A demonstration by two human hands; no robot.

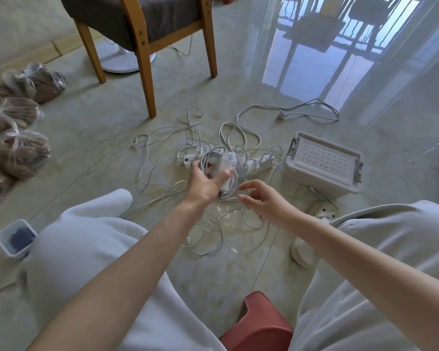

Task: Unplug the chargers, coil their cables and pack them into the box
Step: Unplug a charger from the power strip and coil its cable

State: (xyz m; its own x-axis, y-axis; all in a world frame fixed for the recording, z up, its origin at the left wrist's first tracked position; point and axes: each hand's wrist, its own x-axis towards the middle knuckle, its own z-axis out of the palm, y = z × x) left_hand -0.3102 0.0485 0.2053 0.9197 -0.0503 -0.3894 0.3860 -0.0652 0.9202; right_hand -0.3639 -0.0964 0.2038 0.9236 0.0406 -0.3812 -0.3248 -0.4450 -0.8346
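Charger (227,183) half behind left hand (204,182); right hand's (264,201) hold on cable (230,198) unclear.

Floor (302,79) is polished stone-look tile, glossy enough to mirror the window. Cables (241,133), charger (224,173) and strip (259,164) are smooth white plastic with a slight sheen. Box (314,181) is matt off-white plastic. Chair (147,79) has varnished wood legs and a dark woven cloth seat (162,11). Bags (18,150) are clear crinkled film; stool (261,323) is smooth red plastic; trousers (91,244) are soft pale cloth
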